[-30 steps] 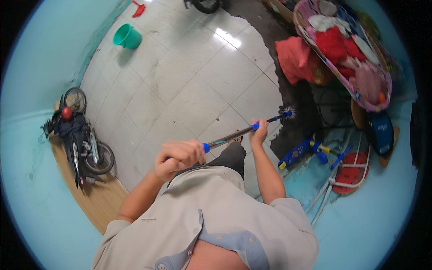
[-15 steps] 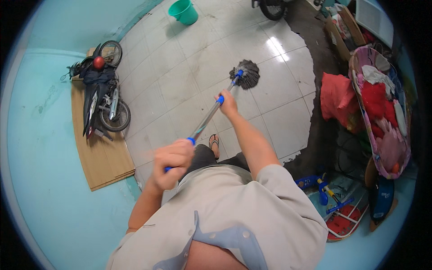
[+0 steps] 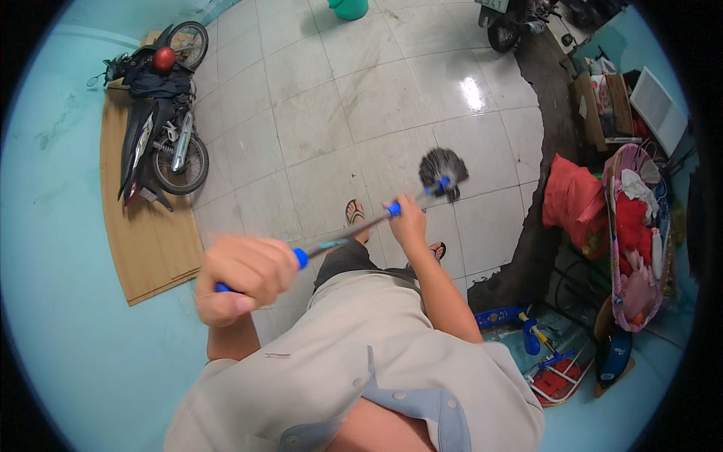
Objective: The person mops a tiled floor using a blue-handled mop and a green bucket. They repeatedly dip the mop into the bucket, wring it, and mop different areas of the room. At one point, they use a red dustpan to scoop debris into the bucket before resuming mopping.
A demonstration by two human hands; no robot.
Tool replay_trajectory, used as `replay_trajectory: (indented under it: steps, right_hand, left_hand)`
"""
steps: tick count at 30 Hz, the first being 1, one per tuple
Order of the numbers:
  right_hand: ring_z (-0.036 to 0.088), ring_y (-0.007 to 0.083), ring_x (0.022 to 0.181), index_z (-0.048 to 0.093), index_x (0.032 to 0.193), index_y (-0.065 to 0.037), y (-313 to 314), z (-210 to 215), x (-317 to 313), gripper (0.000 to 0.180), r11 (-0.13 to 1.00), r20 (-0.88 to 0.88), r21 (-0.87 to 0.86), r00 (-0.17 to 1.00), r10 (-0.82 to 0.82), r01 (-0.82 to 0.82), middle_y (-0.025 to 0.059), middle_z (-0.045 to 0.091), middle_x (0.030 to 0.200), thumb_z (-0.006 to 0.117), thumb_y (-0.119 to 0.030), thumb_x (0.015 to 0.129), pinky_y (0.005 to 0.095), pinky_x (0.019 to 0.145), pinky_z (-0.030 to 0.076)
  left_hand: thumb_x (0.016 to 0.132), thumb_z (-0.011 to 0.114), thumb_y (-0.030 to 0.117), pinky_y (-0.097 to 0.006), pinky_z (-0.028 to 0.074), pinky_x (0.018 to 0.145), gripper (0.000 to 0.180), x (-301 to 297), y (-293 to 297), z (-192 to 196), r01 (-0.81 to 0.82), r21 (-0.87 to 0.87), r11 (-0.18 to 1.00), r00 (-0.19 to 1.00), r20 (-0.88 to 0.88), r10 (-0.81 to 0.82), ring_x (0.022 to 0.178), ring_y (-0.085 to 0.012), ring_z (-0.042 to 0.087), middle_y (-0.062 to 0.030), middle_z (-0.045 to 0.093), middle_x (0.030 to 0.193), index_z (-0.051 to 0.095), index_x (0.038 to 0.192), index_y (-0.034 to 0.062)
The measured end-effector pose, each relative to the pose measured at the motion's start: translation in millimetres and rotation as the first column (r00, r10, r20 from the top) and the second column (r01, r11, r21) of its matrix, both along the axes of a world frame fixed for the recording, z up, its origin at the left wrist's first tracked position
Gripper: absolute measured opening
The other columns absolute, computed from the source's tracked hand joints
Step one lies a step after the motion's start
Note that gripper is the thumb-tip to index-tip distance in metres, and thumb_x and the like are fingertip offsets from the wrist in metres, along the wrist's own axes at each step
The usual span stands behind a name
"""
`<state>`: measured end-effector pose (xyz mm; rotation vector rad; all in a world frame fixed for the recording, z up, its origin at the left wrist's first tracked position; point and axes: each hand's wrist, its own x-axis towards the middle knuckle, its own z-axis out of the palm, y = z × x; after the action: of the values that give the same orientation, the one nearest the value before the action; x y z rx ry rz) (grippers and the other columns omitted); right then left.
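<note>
Both my hands grip a mop with a metal pole and blue collars. My left hand is closed round the upper end of the handle, in front of my left side. Lower on the pole, just below a blue collar, my right hand is wrapped round it. The pole slants away to the right, down to the dark grey string mop head, which rests on the pale tiled floor ahead of my right foot. The mop head and my left hand are slightly blurred.
A motorbike stands at the left on wooden boards. At the far edge are a green bucket and another motorbike. On the right lie a red bag, a long basket of cloths and a blue child's ride-on toy.
The mop head has come nearer and to the right across the tiles. My left hand has swung left, and my right hand has shifted right and nearer. My right foot now shows.
</note>
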<state>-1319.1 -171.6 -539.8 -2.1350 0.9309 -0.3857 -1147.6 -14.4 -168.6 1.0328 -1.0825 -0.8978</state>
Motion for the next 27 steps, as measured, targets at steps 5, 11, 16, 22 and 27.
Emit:
replay_trajectory:
  steps: [5,11,16,22,27]
  right_hand:
    - [0.066,0.0457,0.081,0.066,0.09,-0.004,46.1,-25.0,1.2,0.031,0.989,-0.178,-0.021,0.973,-0.145,0.144,0.0206,0.069,0.087,0.078,-0.033,0.094,0.0513,0.07,0.051]
    - [0.066,0.046,0.081,0.066,0.09,-0.005,94.9,-54.1,67.6,0.028,0.982,-0.228,-0.008,0.956,-0.187,0.19,0.0219,0.069,0.086,0.079,-0.029,0.093,0.0517,0.071,0.052]
    - [0.064,0.0444,0.082,0.064,0.091,-0.005,121.7,-51.8,192.6,0.026,0.999,0.003,-0.026,0.999,-0.046,0.046,0.0203,0.066,0.086,0.081,-0.025,0.091,0.0502,0.071,0.05]
    - [0.064,0.0432,0.083,0.063,0.091,-0.005,73.4,-51.4,330.0,0.028,0.995,0.245,-0.023,0.964,0.103,-0.1,0.0187,0.066,0.087,0.078,-0.028,0.094,0.0503,0.072,0.05]
    - [0.066,0.0423,0.092,0.066,0.093,-0.008,19.6,-63.9,360.5,0.031,0.987,0.144,0.027,0.978,0.151,-0.156,0.0166,0.069,0.093,0.078,-0.037,0.092,0.0522,0.076,0.053]
  left_hand:
    - [0.077,0.062,0.021,-0.038,0.039,0.056,0.037,70.4,25.9,-54.8,0.109,0.029,0.994,0.96,-0.262,-0.097,0.048,-0.0274,0.045,-0.0097,0.046,0.053,0.042,0.054,0.0016]
    - [0.079,0.061,0.023,-0.038,0.04,0.057,0.037,135.8,86.1,-62.0,0.1,0.045,0.994,0.979,-0.184,-0.09,0.049,-0.0269,0.046,-0.0095,0.046,0.054,0.042,0.055,0.0013]
    - [0.073,0.059,0.025,-0.039,0.039,0.053,0.034,190.5,122.1,-25.4,-0.09,0.0,0.996,0.993,-0.072,0.09,0.045,-0.0259,0.045,-0.0084,0.044,0.051,0.042,0.054,0.0018]
    - [0.072,0.057,0.023,-0.038,0.041,0.051,0.03,211.8,102.9,-27.8,-0.232,-0.06,0.971,0.963,0.126,0.238,0.044,-0.0235,0.045,-0.0065,0.046,0.051,0.044,0.052,0.0047]
    - [0.075,0.055,0.023,-0.039,0.045,0.053,0.031,214.5,64.9,-54.6,-0.231,-0.119,0.966,0.936,0.244,0.254,0.045,-0.0244,0.047,-0.0068,0.047,0.05,0.044,0.052,0.0058]
